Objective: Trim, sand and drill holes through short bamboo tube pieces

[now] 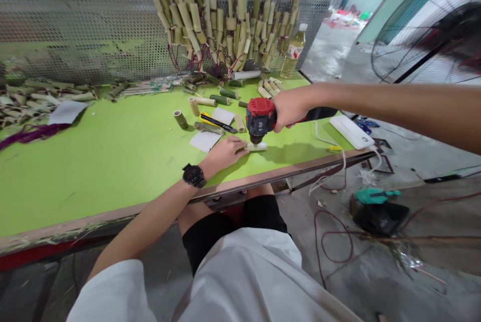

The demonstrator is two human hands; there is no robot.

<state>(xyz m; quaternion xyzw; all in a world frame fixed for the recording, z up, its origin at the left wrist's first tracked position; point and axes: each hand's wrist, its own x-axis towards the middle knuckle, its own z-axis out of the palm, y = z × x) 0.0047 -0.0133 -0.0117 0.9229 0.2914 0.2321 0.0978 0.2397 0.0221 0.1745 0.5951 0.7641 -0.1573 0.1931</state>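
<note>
My right hand (291, 109) is wrapped round the grip of a red and black power drill (260, 115), its chuck pointing down. Right under the chuck lies a short pale bamboo piece (258, 147) on the green tabletop (124, 161). The fingers of my left hand (226, 152) pinch the left end of that piece against the table. Whether the bit has entered the bamboo is too small to tell. Just beyond my left hand are a yellow and black utility knife (216, 122), white paper (205, 140) and several loose bamboo tubes (181, 119).
Strung bamboo tubes (233, 26) hang on the perforated metal panel (93, 21) behind. A bottle of yellowish liquid (293, 52) stands at the back right. A white power bank (351, 132) with cables lies at the right edge. Bamboo pieces are heaped (41, 96) far left; a fan (432, 31) stands right.
</note>
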